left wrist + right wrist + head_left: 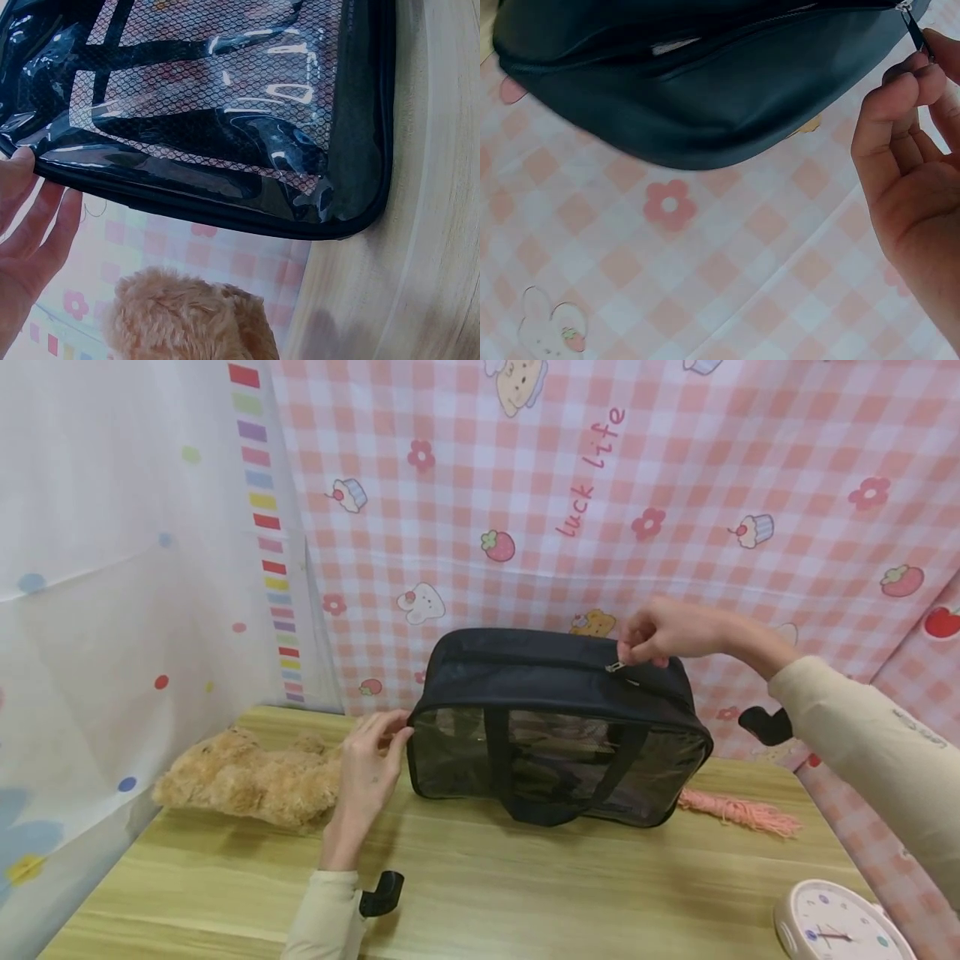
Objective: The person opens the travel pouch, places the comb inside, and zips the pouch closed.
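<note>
A black bag (555,685) with clear front panels and a strap handle stands upright on the table. My left hand (373,750) pinches its left upper edge, thumb (22,159) in front and fingers behind. My right hand (660,631), above the bag's top, pinches the zipper pull (916,31) between thumb and fingertips. The metal slider (615,667) sits right of the middle. Along the zipper, a narrow gap (676,46) shows light material inside. Mesh (202,97) is visible through the clear panel.
A fluffy tan plush toy (255,777) lies left of the bag, beside my left hand. Pink yarn (742,812) lies by the bag's right end. A white clock (840,922) rests at the front right corner. A checkered curtain (450,527) hangs close behind the bag.
</note>
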Available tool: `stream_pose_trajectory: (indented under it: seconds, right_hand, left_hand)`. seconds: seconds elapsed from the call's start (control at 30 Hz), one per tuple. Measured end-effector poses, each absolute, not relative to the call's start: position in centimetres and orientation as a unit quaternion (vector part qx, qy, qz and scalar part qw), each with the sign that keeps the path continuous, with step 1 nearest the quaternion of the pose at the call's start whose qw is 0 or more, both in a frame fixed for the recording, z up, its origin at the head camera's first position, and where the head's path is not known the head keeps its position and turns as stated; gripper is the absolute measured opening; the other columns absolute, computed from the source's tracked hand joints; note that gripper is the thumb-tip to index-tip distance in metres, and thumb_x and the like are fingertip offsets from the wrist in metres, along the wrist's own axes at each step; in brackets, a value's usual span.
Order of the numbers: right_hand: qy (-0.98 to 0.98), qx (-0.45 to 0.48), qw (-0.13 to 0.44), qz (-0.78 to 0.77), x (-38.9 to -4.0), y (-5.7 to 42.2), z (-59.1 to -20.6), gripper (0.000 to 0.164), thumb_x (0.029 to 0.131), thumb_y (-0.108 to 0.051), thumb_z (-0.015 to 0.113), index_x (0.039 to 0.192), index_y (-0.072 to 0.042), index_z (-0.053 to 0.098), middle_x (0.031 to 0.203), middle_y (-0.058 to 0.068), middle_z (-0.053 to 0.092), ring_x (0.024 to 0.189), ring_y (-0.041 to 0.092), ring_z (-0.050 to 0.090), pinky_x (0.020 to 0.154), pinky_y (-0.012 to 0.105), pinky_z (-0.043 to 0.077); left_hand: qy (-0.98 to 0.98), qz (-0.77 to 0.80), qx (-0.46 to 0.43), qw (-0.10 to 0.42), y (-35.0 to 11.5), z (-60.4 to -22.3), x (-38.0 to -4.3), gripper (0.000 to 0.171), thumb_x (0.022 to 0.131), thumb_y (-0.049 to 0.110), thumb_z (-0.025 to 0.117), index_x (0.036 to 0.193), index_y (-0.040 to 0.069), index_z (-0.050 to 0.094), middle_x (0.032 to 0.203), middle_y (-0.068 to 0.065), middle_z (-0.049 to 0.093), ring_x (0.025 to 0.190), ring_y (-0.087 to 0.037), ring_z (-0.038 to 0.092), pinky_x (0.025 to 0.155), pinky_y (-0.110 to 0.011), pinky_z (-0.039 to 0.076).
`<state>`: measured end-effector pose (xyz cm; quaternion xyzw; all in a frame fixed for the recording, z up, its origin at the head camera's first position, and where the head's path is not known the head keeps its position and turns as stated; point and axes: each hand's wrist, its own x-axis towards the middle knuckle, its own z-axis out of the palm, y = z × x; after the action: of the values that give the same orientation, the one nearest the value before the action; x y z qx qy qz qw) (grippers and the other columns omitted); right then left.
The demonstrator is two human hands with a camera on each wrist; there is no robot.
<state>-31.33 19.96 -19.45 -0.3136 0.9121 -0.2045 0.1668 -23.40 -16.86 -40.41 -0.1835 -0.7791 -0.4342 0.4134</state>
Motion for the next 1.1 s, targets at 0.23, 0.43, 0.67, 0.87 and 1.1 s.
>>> stream_pose_trajectory:
  seconds: [0.23,0.43,0.67,0.87,1.1]
  right_hand:
    - [0.912,-0.305,0.177,-0.211,-31.2,21.1,-19.7,0.012,0.095,-0.006,0.056,0.097,0.001,0.065,0.086,0.010,0.063,0.066,0.021,0.053,0.057,0.032,0.051]
    - [0.912,-0.308,0.173,-0.209,-31.2,21.0,-19.5,0.011,0.094,-0.006,0.056,0.096,0.000,0.066,0.086,0.010,0.063,0.066,0.022,0.053,0.058,0.035,0.052]
    - [0.910,-0.307,0.179,-0.212,-31.2,21.3,-19.3,0.011,0.094,-0.005,0.057,0.095,0.001,0.066,0.084,0.013,0.063,0.063,0.021,0.052,0.057,0.034,0.051]
    - [0.913,-0.305,0.171,-0.212,-31.0,22.2,-19.3,0.010,0.094,-0.008,0.059,0.094,-0.001,0.066,0.082,0.013,0.062,0.064,0.021,0.052,0.057,0.031,0.051]
    - [0.911,-0.320,0.167,-0.199,-30.9,23.8,-19.5,0.012,0.095,-0.010,0.058,0.094,-0.002,0.066,0.080,0.013,0.062,0.060,0.019,0.051,0.054,0.029,0.049]
  left_hand:
    - [-0.780,-0.436,-0.184,0.410,-16.9,-40.5,-23.4,0.016,0.084,-0.003,0.069,0.099,0.001,0.070,0.088,-0.009,0.066,0.081,-0.023,0.061,0.064,-0.026,0.056]
    - [-0.776,-0.443,-0.182,0.411,-16.9,-40.4,-23.4,0.016,0.084,-0.003,0.069,0.099,0.001,0.070,0.087,-0.009,0.066,0.081,-0.022,0.060,0.065,-0.023,0.055]
    - [-0.773,-0.437,-0.188,0.420,-16.9,-40.5,-23.5,0.017,0.083,-0.003,0.070,0.099,0.001,0.070,0.087,-0.009,0.066,0.080,-0.023,0.061,0.063,-0.026,0.056]
    - [-0.778,-0.436,-0.183,0.415,-16.9,-40.5,-23.4,0.016,0.083,-0.003,0.070,0.099,0.001,0.070,0.088,-0.008,0.066,0.081,-0.020,0.061,0.064,-0.024,0.056]
    - [-0.778,-0.438,-0.180,0.412,-16.8,-40.5,-23.2,0.016,0.084,-0.003,0.070,0.100,0.002,0.070,0.089,-0.008,0.066,0.082,-0.020,0.061,0.066,-0.018,0.054]
